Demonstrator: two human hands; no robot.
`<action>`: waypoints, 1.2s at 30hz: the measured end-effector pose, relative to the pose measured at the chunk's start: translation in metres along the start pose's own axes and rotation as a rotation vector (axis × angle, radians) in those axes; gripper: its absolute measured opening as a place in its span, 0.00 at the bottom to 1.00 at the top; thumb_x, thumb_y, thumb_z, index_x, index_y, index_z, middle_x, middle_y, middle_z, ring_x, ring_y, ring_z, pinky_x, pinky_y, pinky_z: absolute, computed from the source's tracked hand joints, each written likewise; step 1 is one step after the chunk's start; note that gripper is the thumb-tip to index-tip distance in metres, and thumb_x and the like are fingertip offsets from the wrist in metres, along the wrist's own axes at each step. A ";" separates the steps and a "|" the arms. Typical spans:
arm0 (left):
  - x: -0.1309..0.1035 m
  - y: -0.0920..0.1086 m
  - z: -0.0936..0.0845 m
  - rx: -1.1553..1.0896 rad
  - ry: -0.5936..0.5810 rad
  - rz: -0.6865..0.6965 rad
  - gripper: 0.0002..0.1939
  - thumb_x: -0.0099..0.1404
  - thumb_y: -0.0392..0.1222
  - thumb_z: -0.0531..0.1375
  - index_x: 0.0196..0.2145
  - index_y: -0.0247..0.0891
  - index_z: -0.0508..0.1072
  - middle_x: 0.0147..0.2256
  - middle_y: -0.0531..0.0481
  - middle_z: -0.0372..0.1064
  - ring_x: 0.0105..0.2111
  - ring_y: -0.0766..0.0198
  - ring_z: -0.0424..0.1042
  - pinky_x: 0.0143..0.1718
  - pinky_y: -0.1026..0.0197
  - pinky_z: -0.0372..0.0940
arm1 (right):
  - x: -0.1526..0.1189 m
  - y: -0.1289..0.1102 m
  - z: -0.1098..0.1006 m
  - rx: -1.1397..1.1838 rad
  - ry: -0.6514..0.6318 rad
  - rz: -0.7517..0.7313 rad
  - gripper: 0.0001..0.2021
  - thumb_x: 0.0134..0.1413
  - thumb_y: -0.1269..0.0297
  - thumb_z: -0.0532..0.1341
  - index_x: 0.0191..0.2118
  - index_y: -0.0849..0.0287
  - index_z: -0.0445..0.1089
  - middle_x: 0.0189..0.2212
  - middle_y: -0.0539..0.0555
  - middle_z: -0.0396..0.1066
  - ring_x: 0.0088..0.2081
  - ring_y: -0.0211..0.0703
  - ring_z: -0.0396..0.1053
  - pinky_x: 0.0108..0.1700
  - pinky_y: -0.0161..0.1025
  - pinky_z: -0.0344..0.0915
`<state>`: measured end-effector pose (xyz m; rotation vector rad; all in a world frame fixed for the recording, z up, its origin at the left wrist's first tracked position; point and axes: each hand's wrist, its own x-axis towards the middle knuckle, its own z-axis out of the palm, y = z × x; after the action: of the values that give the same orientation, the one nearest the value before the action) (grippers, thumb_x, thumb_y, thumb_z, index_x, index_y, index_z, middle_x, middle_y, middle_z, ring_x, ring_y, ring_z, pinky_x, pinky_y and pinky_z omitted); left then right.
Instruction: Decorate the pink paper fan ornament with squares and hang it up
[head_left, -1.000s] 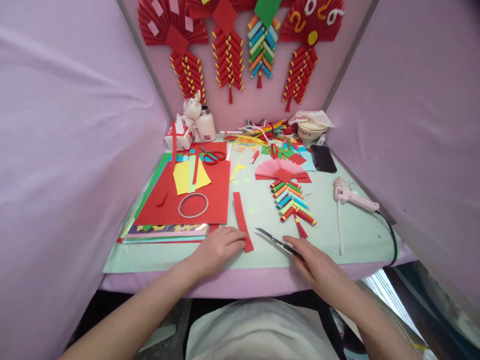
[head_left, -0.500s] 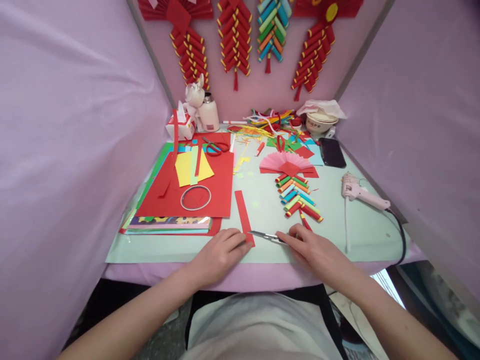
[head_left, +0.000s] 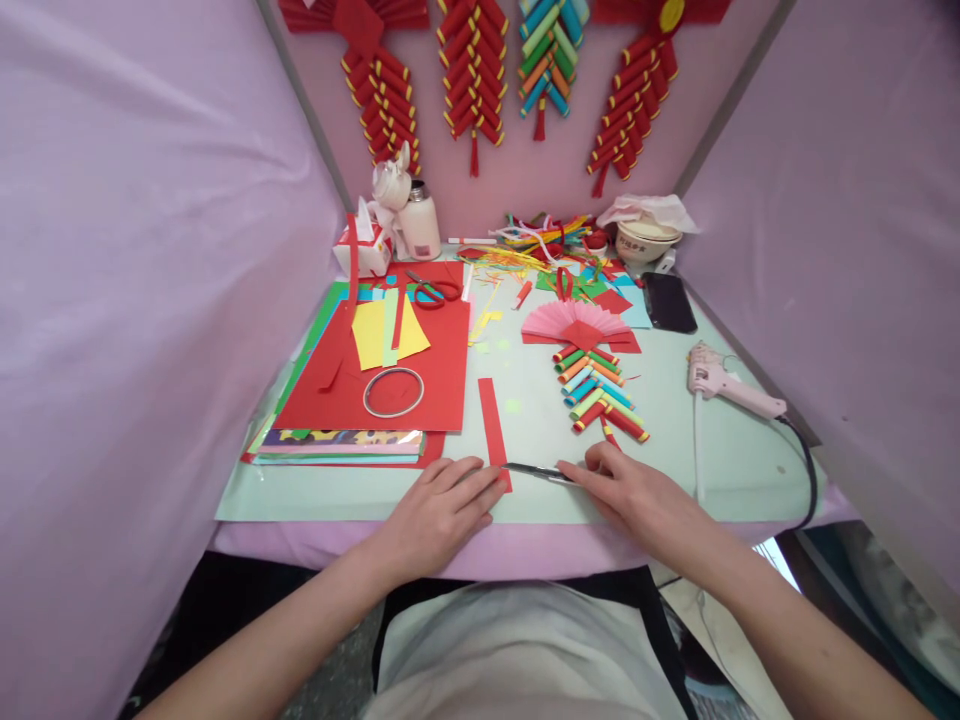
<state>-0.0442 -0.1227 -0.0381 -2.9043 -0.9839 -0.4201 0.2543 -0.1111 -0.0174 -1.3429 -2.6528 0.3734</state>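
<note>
A narrow red paper strip lies on the table near the front edge, slanting slightly. My left hand rests flat with its fingers stretched out, the fingertips on the lower end of the strip. In my right hand is a slim metal craft knife, its pointed blade aimed left and reaching the strip's right edge beside my left fingertips. Just beyond my right hand lies a paper firecracker ornament of coloured rolls, topped by a pink pleated fan.
To the left, red paper sheets carry a ring, yellow paper and red-handled scissors. A glue gun with a cord lies right, near a phone. Behind stand a bowl, a bottle and a tissue box.
The red strip now stands a little more upright, its upper end shifted right. The fingers of my left hand lie more extended. The knife remains at the strip's edge, and the view has shifted slightly.
</note>
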 end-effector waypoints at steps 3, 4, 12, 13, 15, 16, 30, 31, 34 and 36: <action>-0.004 0.004 -0.002 0.013 -0.040 -0.074 0.21 0.70 0.43 0.53 0.59 0.41 0.63 0.56 0.45 0.65 0.54 0.52 0.59 0.53 0.49 0.52 | 0.001 0.001 0.002 0.047 0.016 -0.007 0.22 0.61 0.71 0.49 0.58 0.46 0.65 0.40 0.55 0.66 0.30 0.39 0.64 0.31 0.34 0.59; -0.005 0.005 -0.003 0.016 -0.051 -0.099 0.22 0.69 0.45 0.54 0.59 0.43 0.63 0.57 0.46 0.65 0.55 0.52 0.58 0.54 0.49 0.50 | 0.001 0.001 0.002 0.060 0.020 -0.013 0.22 0.61 0.70 0.49 0.58 0.46 0.65 0.40 0.55 0.66 0.30 0.39 0.64 0.31 0.34 0.59; -0.002 0.007 -0.005 0.030 -0.092 -0.173 0.26 0.66 0.53 0.56 0.60 0.48 0.62 0.59 0.48 0.63 0.56 0.49 0.57 0.56 0.48 0.46 | 0.006 -0.003 -0.007 0.101 -0.049 -0.077 0.22 0.62 0.71 0.49 0.57 0.47 0.65 0.39 0.54 0.67 0.31 0.39 0.66 0.32 0.34 0.60; 0.000 0.005 -0.005 0.023 -0.099 -0.168 0.26 0.66 0.54 0.55 0.60 0.47 0.62 0.59 0.47 0.62 0.57 0.49 0.56 0.56 0.48 0.46 | 0.007 -0.004 -0.006 0.101 -0.033 -0.079 0.21 0.62 0.71 0.49 0.57 0.47 0.65 0.39 0.54 0.67 0.31 0.39 0.66 0.31 0.34 0.60; 0.006 0.000 -0.006 -0.009 -0.122 -0.136 0.27 0.67 0.54 0.53 0.61 0.44 0.61 0.59 0.46 0.62 0.58 0.50 0.55 0.55 0.48 0.48 | 0.010 -0.005 -0.005 0.061 -0.005 -0.083 0.21 0.62 0.71 0.49 0.57 0.48 0.65 0.38 0.54 0.66 0.31 0.39 0.65 0.31 0.34 0.59; 0.010 -0.003 -0.007 -0.035 -0.138 -0.113 0.27 0.68 0.54 0.52 0.61 0.42 0.61 0.59 0.46 0.62 0.58 0.51 0.55 0.55 0.49 0.49 | 0.010 -0.005 -0.004 0.028 -0.001 -0.091 0.21 0.62 0.71 0.49 0.57 0.49 0.65 0.38 0.55 0.66 0.31 0.39 0.65 0.31 0.34 0.59; 0.057 -0.040 -0.019 -0.329 -0.274 0.152 0.18 0.70 0.37 0.48 0.53 0.38 0.69 0.45 0.42 0.69 0.48 0.54 0.61 0.52 0.53 0.58 | 0.003 -0.006 0.006 -0.168 -0.056 -0.114 0.25 0.60 0.76 0.50 0.61 0.52 0.57 0.39 0.54 0.62 0.29 0.37 0.64 0.30 0.34 0.60; 0.061 -0.042 -0.018 -0.383 -0.277 0.136 0.16 0.70 0.40 0.50 0.50 0.39 0.72 0.44 0.43 0.69 0.47 0.56 0.62 0.51 0.55 0.58 | 0.002 -0.007 0.006 -0.161 -0.065 -0.108 0.25 0.60 0.76 0.50 0.61 0.52 0.57 0.39 0.54 0.62 0.29 0.37 0.64 0.30 0.34 0.60; 0.075 -0.048 -0.013 -0.551 -0.299 0.041 0.11 0.68 0.42 0.54 0.39 0.40 0.76 0.38 0.47 0.69 0.42 0.60 0.65 0.46 0.60 0.59 | 0.001 -0.007 0.006 -0.131 -0.071 -0.102 0.24 0.61 0.76 0.49 0.61 0.52 0.58 0.39 0.54 0.62 0.29 0.37 0.64 0.31 0.34 0.61; 0.085 -0.051 -0.008 -0.606 -0.335 -0.023 0.07 0.66 0.40 0.57 0.32 0.39 0.75 0.33 0.49 0.69 0.39 0.62 0.66 0.43 0.62 0.59 | 0.001 -0.007 0.007 -0.104 -0.058 -0.100 0.24 0.61 0.76 0.49 0.61 0.51 0.58 0.39 0.53 0.62 0.30 0.37 0.64 0.31 0.34 0.62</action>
<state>-0.0120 -0.0334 -0.0094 -3.6033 -1.0845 -0.2699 0.2470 -0.1156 -0.0219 -1.2393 -2.8095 0.2694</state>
